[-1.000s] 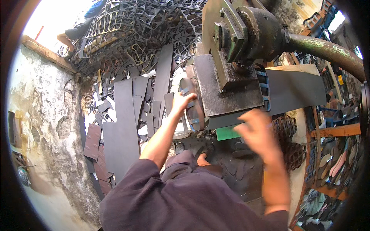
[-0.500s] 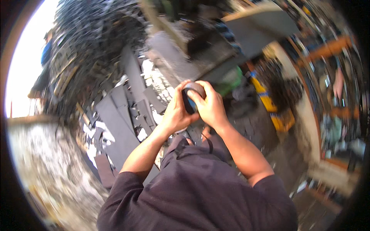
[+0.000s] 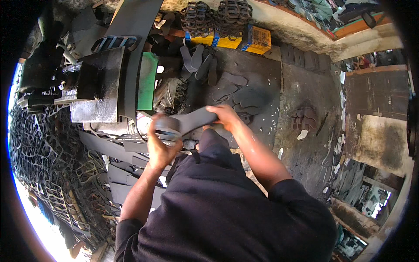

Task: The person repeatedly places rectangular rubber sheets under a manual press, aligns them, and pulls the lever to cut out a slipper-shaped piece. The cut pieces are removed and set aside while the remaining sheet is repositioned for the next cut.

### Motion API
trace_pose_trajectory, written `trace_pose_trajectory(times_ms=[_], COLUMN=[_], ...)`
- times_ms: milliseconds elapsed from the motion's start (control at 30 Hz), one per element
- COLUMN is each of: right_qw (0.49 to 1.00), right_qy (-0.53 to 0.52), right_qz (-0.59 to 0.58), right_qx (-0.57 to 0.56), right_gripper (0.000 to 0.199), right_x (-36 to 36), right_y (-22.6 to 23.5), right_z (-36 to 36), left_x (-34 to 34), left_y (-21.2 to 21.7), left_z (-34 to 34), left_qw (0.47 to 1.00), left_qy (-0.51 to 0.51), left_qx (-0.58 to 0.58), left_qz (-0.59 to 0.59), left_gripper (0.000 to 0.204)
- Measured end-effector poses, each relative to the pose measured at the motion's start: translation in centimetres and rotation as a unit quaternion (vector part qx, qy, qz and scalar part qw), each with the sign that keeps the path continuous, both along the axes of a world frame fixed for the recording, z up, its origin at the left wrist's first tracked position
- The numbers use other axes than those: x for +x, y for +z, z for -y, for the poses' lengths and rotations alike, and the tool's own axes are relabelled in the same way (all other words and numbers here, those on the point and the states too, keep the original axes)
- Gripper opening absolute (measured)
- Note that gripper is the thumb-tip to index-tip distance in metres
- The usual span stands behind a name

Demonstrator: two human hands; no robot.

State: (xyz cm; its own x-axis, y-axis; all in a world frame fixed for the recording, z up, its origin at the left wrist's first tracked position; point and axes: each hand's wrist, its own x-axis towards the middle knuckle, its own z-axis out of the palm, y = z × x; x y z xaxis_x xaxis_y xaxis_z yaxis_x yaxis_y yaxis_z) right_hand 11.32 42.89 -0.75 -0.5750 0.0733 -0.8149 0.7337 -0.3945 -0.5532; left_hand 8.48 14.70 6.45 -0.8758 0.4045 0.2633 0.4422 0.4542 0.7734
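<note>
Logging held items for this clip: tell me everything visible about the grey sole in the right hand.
The sole is a long, flat, dark grey piece with a plain face and a rounded outline; it looks like rubber or foam. The right hand grips its right end, and it slants down leftward in the picture. Its left end lies by the blurred ring in the left hand; whether they touch is unclear.

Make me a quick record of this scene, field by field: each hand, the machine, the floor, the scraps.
Left hand: holds a sole-shaped cutting die, blurred
Right hand: grips one end of a dark grey sole piece
Machine: metal press, picture left
Floor: dark sole cutouts
Scraps: tangled off-cuts, lower left
</note>
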Motion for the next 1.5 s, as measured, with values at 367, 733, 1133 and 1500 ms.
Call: trace_pose_trajectory(times_ms=[367,733,1133,1500], right_qw=[0.916,0.663,0.574,0.758], right_qy=[0.189,0.327,0.436,0.417], right_qz=[-0.111,-0.400,-0.502,-0.497], right_qx=[0.337,0.543,0.477,0.074], right_gripper=[0.061,0.115,0.042,0.050], right_x=[1.1,-35.0,-49.6,-21.8], right_y=[-2.7,7.8,1.4,14.8], right_z=[4.0,9.2,14.7,11.4], left_x=[-3.1,-6.0,-13.7,-3.5], left_y=[-0.9,-5.9,-9.8,-7.9], left_z=[1.1,2.6,2.5,7.5], left_qw=[0.973,0.801,0.567,0.515], left_qy=[0.216,0.584,0.667,0.595], left_qx=[0.043,0.054,0.438,0.554], left_qz=[0.064,0.120,0.203,0.272], left_gripper=[0.108,0.074,0.039,0.045])
